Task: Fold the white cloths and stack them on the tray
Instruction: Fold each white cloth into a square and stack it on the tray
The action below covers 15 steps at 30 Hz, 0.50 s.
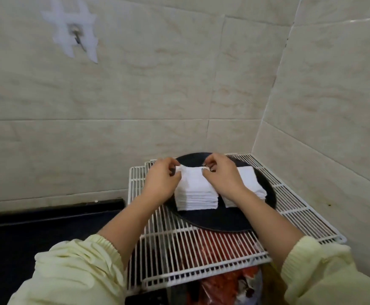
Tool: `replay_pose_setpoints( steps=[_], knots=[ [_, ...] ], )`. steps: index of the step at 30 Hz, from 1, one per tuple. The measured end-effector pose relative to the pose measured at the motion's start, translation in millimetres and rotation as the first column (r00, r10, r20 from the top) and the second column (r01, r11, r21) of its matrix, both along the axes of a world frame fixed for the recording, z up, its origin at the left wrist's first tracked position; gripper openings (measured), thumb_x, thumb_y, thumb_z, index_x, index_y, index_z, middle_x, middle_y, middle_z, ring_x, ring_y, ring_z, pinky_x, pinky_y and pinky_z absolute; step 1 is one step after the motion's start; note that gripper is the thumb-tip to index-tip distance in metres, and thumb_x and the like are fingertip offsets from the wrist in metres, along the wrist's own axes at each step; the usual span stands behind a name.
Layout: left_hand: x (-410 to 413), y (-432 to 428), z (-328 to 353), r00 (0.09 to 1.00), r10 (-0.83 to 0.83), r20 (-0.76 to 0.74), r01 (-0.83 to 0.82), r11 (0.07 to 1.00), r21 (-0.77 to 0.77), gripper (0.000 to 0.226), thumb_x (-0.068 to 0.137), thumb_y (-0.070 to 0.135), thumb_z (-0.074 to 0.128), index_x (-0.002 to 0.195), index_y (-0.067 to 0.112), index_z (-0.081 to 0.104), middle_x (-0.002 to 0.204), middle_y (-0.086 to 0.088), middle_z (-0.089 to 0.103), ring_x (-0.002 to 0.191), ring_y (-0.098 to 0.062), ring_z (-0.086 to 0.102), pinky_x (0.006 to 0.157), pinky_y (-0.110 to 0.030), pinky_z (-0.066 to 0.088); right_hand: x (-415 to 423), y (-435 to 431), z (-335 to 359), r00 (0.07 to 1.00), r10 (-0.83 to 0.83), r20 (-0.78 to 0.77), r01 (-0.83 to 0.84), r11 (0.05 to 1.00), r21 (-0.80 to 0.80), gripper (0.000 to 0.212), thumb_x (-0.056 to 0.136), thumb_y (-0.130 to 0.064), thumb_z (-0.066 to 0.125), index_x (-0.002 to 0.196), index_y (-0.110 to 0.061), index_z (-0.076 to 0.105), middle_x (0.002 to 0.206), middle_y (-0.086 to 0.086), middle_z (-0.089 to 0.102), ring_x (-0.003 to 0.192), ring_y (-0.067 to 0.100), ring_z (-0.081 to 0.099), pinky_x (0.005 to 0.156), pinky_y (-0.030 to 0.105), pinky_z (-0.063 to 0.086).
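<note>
**You were laying a folded cloth on the left stack, task part done.**
Walls boxed in the rack (289, 201) behind and on the right, so free room lay only toward you and to the left. The tray (219, 219) covered the rack's far half. Two stacks stood on it, just beside each other: the left stack (196, 194) mid-tray, the right stack (249, 179) near the tray's right rim. Your left hand (159, 181) and right hand (223, 175) each pinched a far corner of the top cloth (192, 176). Next, I judge, you needed to square its edges, then let go.

soft white cloths (196, 190), matt black tray (219, 219), white coated-wire rack (201, 256), glossy tiles (135, 84)
</note>
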State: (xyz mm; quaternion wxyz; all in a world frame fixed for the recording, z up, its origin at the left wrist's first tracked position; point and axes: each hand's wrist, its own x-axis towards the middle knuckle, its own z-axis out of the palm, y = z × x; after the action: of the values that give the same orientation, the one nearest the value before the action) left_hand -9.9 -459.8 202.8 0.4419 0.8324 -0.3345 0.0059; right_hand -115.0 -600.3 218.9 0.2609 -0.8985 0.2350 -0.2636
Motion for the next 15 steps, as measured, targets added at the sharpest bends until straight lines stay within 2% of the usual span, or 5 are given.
replay_pose_setpoints(
  steps=[4, 9, 15],
  knots=[
    [26.6, 92.8, -6.5, 0.993, 0.116, 0.038, -0.119, 0.989, 0.092, 0.025, 0.087, 0.021, 0.064, 0.111, 0.013, 0.065, 0.114, -0.008, 0.066, 0.105, -0.025, 0.061, 0.088, -0.032, 0.046, 44.1, 84.5, -0.2, 0.978, 0.19, -0.081, -0.195, 0.98, -0.048, 0.022, 0.084, -0.018, 0.064, 0.105, -0.01, 0.063, 0.109, 0.007, 0.061, 0.1, 0.023, 0.058, 0.088, 0.035, 0.048],
    [52.3, 246.9, -31.4, 0.94, 0.34, 0.016, -0.338, 0.927, 0.161, 0.021, 0.085, 0.021, 0.062, 0.104, 0.015, 0.068, 0.107, -0.008, 0.069, 0.1, -0.026, 0.063, 0.085, -0.034, 0.05, 91.1, 222.2, -17.9, 0.91, 0.374, -0.179, -0.383, 0.924, -0.017, 0.028, 0.082, -0.016, 0.064, 0.109, -0.01, 0.064, 0.11, 0.01, 0.064, 0.102, 0.025, 0.06, 0.086, 0.029, 0.044],
    [49.1, 424.8, -68.8, 0.872, 0.488, 0.027, -0.474, 0.832, 0.287, 0.021, 0.087, 0.024, 0.06, 0.106, 0.017, 0.066, 0.113, -0.007, 0.061, 0.102, -0.024, 0.06, 0.086, -0.032, 0.047, 121.1, 385.5, -60.5, 0.813, 0.53, -0.243, -0.539, 0.842, 0.034, 0.022, 0.083, -0.019, 0.064, 0.104, -0.012, 0.06, 0.099, 0.003, 0.059, 0.091, 0.022, 0.057, 0.081, 0.03, 0.045]
  ],
)
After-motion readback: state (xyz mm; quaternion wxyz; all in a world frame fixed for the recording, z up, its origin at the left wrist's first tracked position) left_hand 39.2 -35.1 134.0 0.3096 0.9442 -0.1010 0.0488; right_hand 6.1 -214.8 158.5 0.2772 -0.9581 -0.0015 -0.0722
